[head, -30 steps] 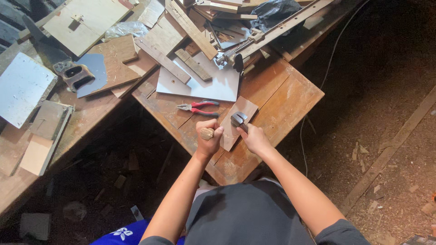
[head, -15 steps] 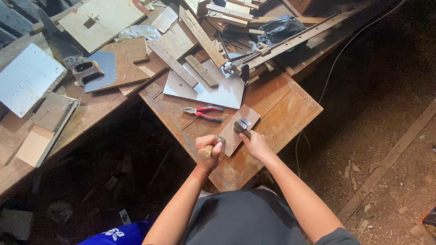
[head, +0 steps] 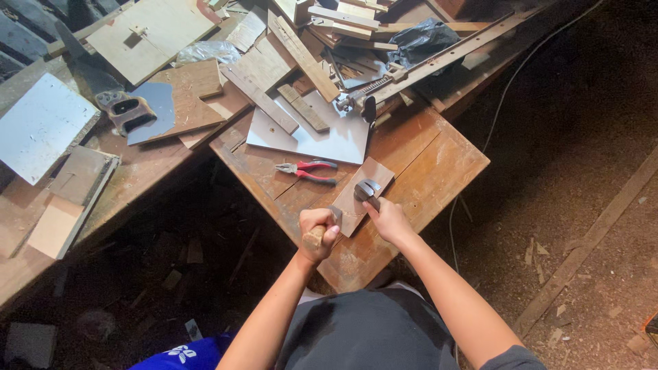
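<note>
Wooden tabletop (head: 439,161) in the middle of the scene, worn and scratched, with dirt floor (head: 576,137) to the right and a second, lower bench (head: 137,175) to the left

Pile of offcut boards and slats (head: 301,48) heaped along the far edge, a pale metal sheet (head: 329,137) lying flat just near of it

Handsaw (head: 127,109) on the left bench, grip toward the near side, blade under a brown board

Red-handled pliers (head: 308,171) on the tabletop, left of the work and apart from it

Small brown board (head: 356,202) lying tilted near the near edge, a small grey metal piece (head: 367,188) resting on top of it

Right hand (head: 387,220) at the near right corner of that board, fingers reaching up to pinch the metal piece, closed on it

Left hand (head: 319,229) fisted round a wooden handle (head: 314,238), just beside the board's near left edge; head of the tool hidden behind the fist, so kind of tool not clear

Compared with a second ago, left fist drawn nearer and lower, off the board's face to its edge; board and metal piece in the same place, right hand unchanged on them
</note>
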